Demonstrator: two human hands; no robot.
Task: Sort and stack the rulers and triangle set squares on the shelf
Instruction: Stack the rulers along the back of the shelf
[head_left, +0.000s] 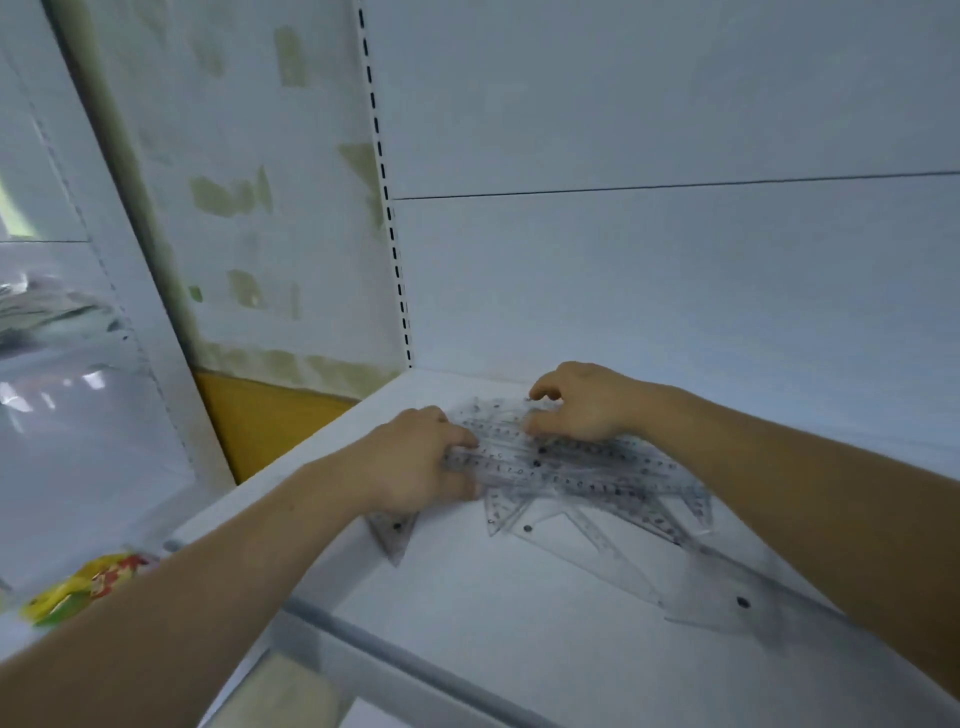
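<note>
A loose heap of clear plastic rulers (582, 467) and triangle set squares (566, 540) lies across the white shelf (467, 597), running from the back left toward the front right. My left hand (421, 462) grips the left end of the ruler bundle, fingers curled over it. My right hand (582, 400) rests on the far side of the same bundle with its fingers bent down onto the rulers. One set square corner (395, 530) sticks out under my left wrist. Another clear triangle (727, 597) lies near the front right.
The shelf's back panel (675, 286) and a slotted upright (384, 197) stand close behind the heap. A yellow board (260, 421) shows beyond the shelf's left edge. A yellow-green packet (83, 587) lies lower left. A lower shelf's contents show blurred at far left.
</note>
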